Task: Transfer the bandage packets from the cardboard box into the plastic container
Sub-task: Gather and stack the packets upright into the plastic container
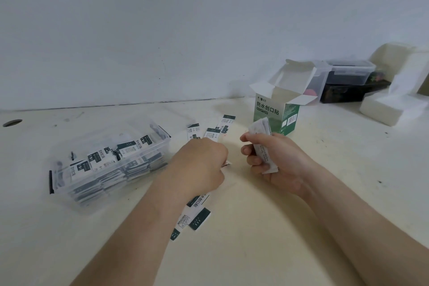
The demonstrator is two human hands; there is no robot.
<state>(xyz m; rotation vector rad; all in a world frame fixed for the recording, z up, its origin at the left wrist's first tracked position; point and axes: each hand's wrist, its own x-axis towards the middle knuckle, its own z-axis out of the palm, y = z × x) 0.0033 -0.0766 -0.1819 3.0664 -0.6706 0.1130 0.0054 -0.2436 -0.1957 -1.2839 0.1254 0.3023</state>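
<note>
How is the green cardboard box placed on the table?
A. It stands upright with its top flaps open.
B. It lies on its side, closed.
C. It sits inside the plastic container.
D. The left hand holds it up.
A: the cardboard box stands upright on the table behind the right hand, its top flaps spread open, well apart from the plastic container.
</note>
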